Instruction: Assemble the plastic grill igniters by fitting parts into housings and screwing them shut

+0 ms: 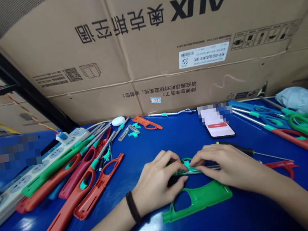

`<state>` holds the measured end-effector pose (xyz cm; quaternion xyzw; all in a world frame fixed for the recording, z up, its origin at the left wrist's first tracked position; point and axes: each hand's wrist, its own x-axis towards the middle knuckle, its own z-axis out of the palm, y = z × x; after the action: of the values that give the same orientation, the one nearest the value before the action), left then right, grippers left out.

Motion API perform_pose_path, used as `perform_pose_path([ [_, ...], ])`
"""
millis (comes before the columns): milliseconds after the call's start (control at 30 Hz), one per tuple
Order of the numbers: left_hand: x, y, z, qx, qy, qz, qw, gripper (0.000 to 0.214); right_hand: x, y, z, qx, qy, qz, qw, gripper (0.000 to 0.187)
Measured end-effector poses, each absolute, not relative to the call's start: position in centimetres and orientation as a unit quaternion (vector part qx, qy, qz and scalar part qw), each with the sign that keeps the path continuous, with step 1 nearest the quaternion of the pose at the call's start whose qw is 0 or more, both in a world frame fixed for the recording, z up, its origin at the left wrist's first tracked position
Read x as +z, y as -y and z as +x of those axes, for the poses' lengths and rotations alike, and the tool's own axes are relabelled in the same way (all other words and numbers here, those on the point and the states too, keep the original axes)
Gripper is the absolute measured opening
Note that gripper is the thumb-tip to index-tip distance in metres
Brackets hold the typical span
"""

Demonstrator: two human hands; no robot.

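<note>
My left hand (160,179) and my right hand (228,162) meet at the centre over a green lighter casing, mostly hidden by the fingers. My left thumb and fingers close around its left end. The fingertips of my right hand pinch at a small teal trigger (187,163) seated in it. A thin metal tube (217,166) runs out under my right hand. Just below, a separate green casing half (207,199) with a finger loop lies on the blue table (143,227).
Several long lighters (69,208) lie at left beside a white power strip (46,161). More lighters (306,141) lie at right. Behind my right hand are a screwdriver (245,150) and a phone (219,126). A cardboard box (145,46) stands along the back.
</note>
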<state>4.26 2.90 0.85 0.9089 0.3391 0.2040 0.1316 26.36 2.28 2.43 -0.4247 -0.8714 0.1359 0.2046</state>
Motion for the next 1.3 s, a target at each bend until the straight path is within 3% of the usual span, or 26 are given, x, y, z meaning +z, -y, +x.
perform_pose_path([
  [367,0.5,-2.7,5.4,0.238,-0.37,0.872,0.213,0.007,2.7,-2.1,26.3,0.131,0.882,-0.419,0.172,0.016],
  [667,0.8,-2.3,5.4,0.218,-0.377,0.887,0.155,0.006,3.1,-2.1,26.5,0.176,0.858,-0.451,0.168,0.018],
  [1300,0.8,-2.3,5.7,0.198,-0.39,0.876,0.201,0.004,3.3,-2.1,26.8,0.219,0.845,-0.462,0.154,0.015],
])
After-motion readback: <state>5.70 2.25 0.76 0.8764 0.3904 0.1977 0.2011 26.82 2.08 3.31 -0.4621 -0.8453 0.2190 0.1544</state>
